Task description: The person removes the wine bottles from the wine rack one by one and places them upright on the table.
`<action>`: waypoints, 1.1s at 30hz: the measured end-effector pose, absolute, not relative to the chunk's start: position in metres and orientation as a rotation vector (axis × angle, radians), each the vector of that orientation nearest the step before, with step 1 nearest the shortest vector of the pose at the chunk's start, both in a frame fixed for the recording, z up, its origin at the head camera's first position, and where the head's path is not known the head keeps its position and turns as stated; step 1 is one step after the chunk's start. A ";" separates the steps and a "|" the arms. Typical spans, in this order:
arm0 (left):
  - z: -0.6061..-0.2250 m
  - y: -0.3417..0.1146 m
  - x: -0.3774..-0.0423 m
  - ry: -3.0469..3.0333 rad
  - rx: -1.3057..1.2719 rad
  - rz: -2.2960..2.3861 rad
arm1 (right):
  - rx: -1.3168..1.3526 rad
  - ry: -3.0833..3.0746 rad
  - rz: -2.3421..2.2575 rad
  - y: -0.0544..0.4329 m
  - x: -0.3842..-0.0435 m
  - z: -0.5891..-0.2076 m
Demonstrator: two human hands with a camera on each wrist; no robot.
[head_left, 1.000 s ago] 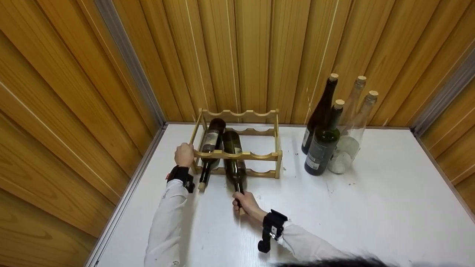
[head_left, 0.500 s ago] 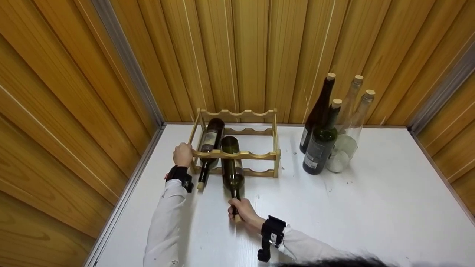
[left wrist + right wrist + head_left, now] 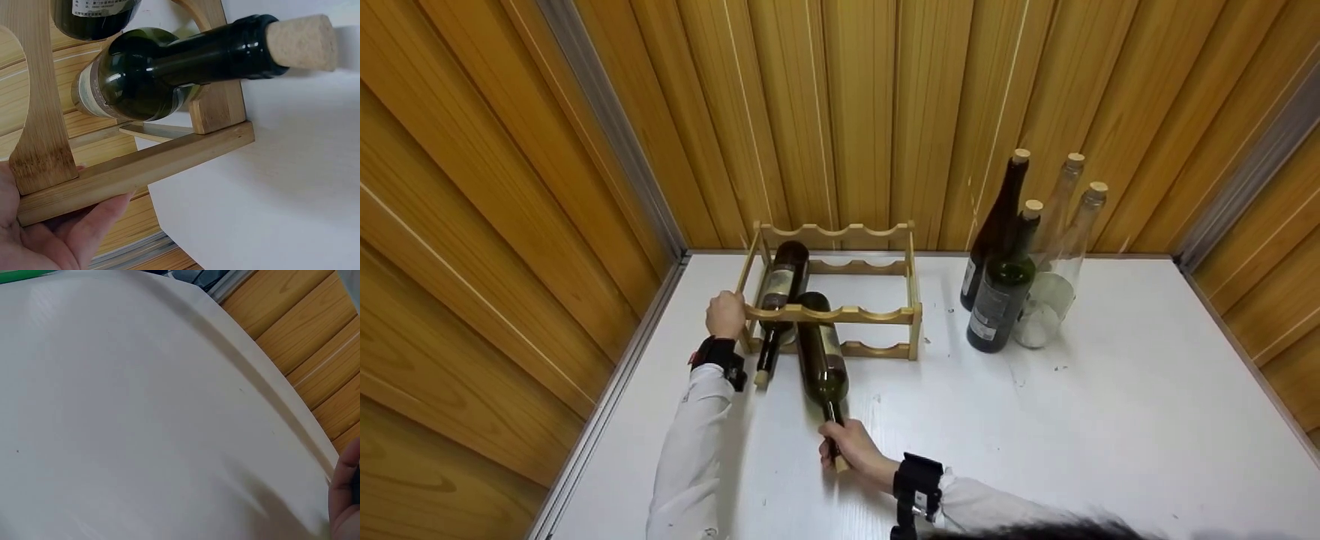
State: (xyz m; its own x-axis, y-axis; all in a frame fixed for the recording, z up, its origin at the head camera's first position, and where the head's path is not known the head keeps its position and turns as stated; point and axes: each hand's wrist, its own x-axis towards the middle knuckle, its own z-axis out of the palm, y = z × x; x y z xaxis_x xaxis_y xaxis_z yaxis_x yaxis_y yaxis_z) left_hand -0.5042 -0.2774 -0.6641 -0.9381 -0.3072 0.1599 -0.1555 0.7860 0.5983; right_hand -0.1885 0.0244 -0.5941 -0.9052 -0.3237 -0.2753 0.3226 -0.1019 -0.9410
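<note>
My left hand [image 3: 726,315] grips the front left top corner of a two-tier wooden wine rack [image 3: 877,315]; in the left wrist view its fingers [image 3: 104,225] curl round the wood. My right hand [image 3: 851,450] holds a dark green wine bottle [image 3: 821,367] by its corked neck. That bottle slants out beneath the rack's front upper rail, its base just behind the rail. Beside it on the left, another corked wine bottle [image 3: 781,281] lies in the rack with its neck jutting forward. The right wrist view catches only part of the right hand [image 3: 344,495] at its edge.
On the table's right stand several corked bottles, among them a dark green one [image 3: 997,307], a brown one [image 3: 1001,217] and a clear one [image 3: 1065,262]. Wood-panelled walls [image 3: 862,112] close off the white table [image 3: 1080,427] behind and at the sides.
My right hand has drawn the green bottle toward me, so its base has come forward from inside the rack to near the front rail. The left hand keeps its grip on the rack.
</note>
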 end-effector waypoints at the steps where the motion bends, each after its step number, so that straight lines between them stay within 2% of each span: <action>1: -0.664 -0.278 -0.504 -2.729 0.361 -0.885 | -0.011 1.764 -2.049 0.026 -0.187 -0.595; 33: -0.661 -0.278 -0.504 -2.739 0.349 -0.894 | -0.085 1.847 -1.852 0.082 -0.160 -0.569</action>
